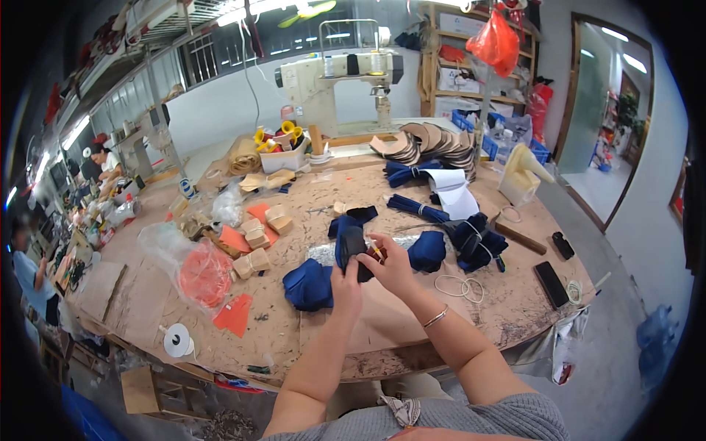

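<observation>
My left hand (347,285) is closed on a curved dark blue fabric piece (348,239), held up above the worktable. At its right side my right hand (392,266) is pinched round a slim white-and-yellow tool (377,251), its tip close to the fabric; its exact kind is too small to make out. A stack of dark blue fabric pieces (307,285) lies left of my hands, and another dark blue stack (427,251) sits to the right. Behind my hands is a silvery sheet (322,253), partly covered.
Tied dark blue bundles (474,241), a wooden-handled hammer (521,239) and a black phone (551,284) lie to the right. Leftward are tan block stacks (251,263), a bag of red pieces (206,273) and a white spool (178,341). A sewing machine (312,88) stands behind.
</observation>
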The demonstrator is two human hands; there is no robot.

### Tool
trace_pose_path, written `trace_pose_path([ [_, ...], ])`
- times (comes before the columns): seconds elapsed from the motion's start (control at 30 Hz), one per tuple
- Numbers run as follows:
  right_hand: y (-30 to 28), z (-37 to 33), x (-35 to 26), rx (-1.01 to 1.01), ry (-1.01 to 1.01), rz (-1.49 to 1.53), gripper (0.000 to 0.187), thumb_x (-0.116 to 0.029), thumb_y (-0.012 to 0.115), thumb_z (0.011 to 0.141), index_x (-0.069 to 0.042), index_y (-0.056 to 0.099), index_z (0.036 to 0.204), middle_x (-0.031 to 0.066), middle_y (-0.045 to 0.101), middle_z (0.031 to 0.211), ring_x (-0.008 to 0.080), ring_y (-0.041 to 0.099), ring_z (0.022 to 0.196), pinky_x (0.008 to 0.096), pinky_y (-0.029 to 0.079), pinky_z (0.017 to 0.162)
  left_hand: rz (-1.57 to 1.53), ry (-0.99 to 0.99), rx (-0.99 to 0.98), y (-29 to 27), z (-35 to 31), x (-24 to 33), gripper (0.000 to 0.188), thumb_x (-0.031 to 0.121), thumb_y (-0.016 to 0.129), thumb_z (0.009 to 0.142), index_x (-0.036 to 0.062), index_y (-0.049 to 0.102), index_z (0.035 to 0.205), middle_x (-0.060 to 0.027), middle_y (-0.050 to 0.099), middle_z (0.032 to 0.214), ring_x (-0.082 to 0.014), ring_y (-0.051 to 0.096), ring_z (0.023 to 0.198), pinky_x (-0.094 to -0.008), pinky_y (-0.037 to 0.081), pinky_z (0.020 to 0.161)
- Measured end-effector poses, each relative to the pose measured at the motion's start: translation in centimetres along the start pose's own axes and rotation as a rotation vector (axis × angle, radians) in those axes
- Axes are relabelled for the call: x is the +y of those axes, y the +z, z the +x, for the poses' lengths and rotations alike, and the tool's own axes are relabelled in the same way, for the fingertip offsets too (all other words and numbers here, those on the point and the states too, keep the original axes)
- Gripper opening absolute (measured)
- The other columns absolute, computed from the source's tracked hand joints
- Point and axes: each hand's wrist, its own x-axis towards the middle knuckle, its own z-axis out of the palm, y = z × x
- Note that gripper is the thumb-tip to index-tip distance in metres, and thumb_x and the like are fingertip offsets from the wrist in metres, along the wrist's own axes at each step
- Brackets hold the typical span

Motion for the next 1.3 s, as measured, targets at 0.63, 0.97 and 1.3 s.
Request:
trace_pose_path([
  [0.63,-1.5,-2.3,2.7,-0.059,0.136,0.173,0.042,-0.024,0.077,0.077,0.0,0.06,0.107,0.0084,0.065,0.091,0.0142,0.061,0.084,0.0278,0.048,0.076,-0.249,-0.192,-0.189,0.6,-0.9,-0.8,0.046,-0.001,0.05,0.086,0.009,0.043,0.131,-0.0083,0.056,0.12,-0.0199,0.056,0.108,-0.0381,0.043,0.095],
  [0.97,-1.9,-2.2,3.5,-0.037,0.248,0.217,0.016,-0.017,0.065,0.089,-0.001,0.061,0.088,-0.0044,0.056,0.072,0.0026,0.044,0.066,0.0202,0.037,0.056,-0.292,-0.286,-0.117,0.8,-0.6,-0.8,0.043,-0.003,0.052,0.088,0.0089,0.045,0.128,-0.0064,0.054,0.12,-0.0168,0.052,0.111,-0.0308,0.045,0.091],
  [1.3,-1.4,-1.2,2.9,0.079,0.421,0.475,0.016,-0.017,0.062,0.09,-0.007,0.056,0.08,-0.0077,0.043,0.061,0.0007,0.035,0.051,0.0202,0.026,0.043,-0.242,0.423,0.442,-3.8,0.4,6.6,0.018,0.013,0.064,0.09,0.0017,0.057,0.103,-0.0054,0.06,0.09,-0.014,0.06,0.08,-0.025,0.05,0.072],
])
